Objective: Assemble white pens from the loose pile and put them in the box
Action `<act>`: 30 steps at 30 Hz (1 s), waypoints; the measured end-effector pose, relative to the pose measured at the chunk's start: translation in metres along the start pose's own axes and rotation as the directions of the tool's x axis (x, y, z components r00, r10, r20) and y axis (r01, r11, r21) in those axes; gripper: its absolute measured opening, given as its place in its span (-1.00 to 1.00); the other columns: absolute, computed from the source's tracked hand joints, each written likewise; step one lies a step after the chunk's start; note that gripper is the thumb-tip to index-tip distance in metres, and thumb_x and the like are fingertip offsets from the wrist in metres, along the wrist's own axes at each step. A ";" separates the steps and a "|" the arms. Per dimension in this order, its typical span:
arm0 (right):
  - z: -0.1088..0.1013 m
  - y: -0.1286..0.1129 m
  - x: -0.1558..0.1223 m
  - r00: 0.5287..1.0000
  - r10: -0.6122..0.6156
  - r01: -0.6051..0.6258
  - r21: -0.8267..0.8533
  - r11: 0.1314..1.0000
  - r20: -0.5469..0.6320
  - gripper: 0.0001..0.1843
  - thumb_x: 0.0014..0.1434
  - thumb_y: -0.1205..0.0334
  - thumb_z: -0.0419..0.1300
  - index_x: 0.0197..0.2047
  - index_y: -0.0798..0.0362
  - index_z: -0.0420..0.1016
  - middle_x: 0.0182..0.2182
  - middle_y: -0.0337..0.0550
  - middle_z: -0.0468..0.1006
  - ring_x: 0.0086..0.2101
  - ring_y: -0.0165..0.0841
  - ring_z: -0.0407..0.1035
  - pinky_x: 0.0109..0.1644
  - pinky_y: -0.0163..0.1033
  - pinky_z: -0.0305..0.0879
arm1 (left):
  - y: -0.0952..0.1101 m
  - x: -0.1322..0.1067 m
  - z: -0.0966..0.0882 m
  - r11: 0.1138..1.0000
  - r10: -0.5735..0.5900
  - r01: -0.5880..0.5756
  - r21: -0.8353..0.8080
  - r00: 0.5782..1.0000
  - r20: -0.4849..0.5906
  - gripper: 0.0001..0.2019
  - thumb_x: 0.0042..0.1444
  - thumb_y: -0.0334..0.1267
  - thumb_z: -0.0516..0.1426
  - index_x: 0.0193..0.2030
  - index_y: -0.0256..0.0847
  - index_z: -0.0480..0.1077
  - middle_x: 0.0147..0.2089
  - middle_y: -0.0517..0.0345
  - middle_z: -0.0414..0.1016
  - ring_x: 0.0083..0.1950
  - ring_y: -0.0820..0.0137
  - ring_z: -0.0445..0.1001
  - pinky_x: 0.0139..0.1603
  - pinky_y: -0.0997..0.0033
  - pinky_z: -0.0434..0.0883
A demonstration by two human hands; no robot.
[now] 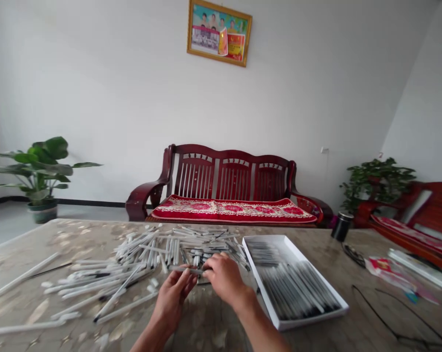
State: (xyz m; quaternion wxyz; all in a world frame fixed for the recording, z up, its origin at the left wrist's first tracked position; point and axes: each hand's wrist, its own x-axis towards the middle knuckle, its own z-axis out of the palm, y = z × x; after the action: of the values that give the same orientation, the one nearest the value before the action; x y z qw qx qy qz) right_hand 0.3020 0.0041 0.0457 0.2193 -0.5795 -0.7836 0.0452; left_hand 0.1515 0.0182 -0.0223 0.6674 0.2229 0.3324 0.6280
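Over a marble-look bench [30,244], left hand [173,298] and right hand [224,278] grip a white pen barrel [182,268], where a slip could scatter the loose heap [147,249] nearby.

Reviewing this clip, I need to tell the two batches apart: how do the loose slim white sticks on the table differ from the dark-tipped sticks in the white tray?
The loose slim white sticks lie criss-crossed in a messy heap, while the dark-tipped sticks in the shallow white tray lie side by side in neat parallel rows. The loose sticks look mostly white, the tray's mostly dark, and the loose ones spread wider. Both are long and thin.
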 end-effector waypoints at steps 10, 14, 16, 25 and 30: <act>-0.039 0.086 -0.017 0.974 0.218 -0.225 -0.223 0.948 -0.054 -0.85 0.22 0.26 0.15 -0.19 -0.07 0.55 -0.16 -0.27 0.59 -0.07 -0.37 0.36 -0.06 -0.35 0.15 | 0.000 0.001 -0.004 0.987 0.000 0.004 0.158 1.000 -0.025 -0.65 -0.11 -0.48 0.35 -0.14 -0.24 0.46 -0.24 0.09 0.62 -0.32 0.40 0.61 -0.31 0.52 0.56; -0.076 0.154 -0.035 0.929 0.345 -0.369 -0.314 0.875 -0.132 -0.82 0.21 0.32 0.13 -0.17 0.02 0.54 -0.15 -0.14 0.57 -0.07 -0.26 0.34 -0.06 -0.28 0.15 | 0.001 0.004 -0.002 0.984 0.030 -0.009 0.176 0.993 -0.118 -0.75 -0.04 -0.53 0.28 -0.20 -0.25 0.46 -0.29 0.11 0.60 -0.42 0.47 0.58 -0.40 0.55 0.54; -0.086 0.179 -0.040 0.913 0.378 -0.409 -0.358 0.840 -0.155 -0.82 0.21 0.34 0.12 -0.17 0.02 0.53 -0.14 -0.12 0.56 -0.07 -0.25 0.33 -0.06 -0.27 0.14 | 0.001 0.006 -0.001 0.982 0.034 -0.010 0.188 0.991 -0.129 -0.77 -0.04 -0.52 0.27 -0.21 -0.25 0.46 -0.30 0.12 0.59 -0.42 0.47 0.57 -0.41 0.55 0.53; -0.070 0.220 -0.035 0.928 0.362 -0.360 -0.454 0.815 -0.087 -0.83 0.17 0.37 0.17 -0.22 -0.01 0.56 -0.21 -0.16 0.58 -0.10 -0.28 0.36 -0.09 -0.29 0.14 | 0.004 0.004 -0.008 0.938 0.121 -0.082 0.338 0.988 -0.098 -0.55 -0.35 -0.11 0.39 -0.27 -0.22 0.47 -0.33 0.14 0.59 -0.40 0.39 0.54 -0.47 0.51 0.44; -0.061 0.228 -0.030 0.936 0.348 -0.334 -0.465 0.820 -0.057 -0.80 0.16 0.37 0.16 -0.21 -0.02 0.58 -0.18 -0.16 0.56 -0.11 -0.31 0.39 -0.12 -0.31 0.17 | 0.001 0.004 -0.009 0.872 0.185 -0.137 0.469 0.981 -0.057 -0.60 -0.32 -0.02 0.31 -0.34 -0.21 0.44 -0.38 0.18 0.53 -0.43 0.38 0.52 -0.52 0.50 0.35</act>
State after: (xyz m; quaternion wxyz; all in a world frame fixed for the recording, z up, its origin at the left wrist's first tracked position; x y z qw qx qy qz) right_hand 0.5355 0.0394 0.0178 0.0498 -0.7449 -0.6581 -0.0977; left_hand 0.1447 0.0212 -0.0281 0.5229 0.3708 0.4857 0.5943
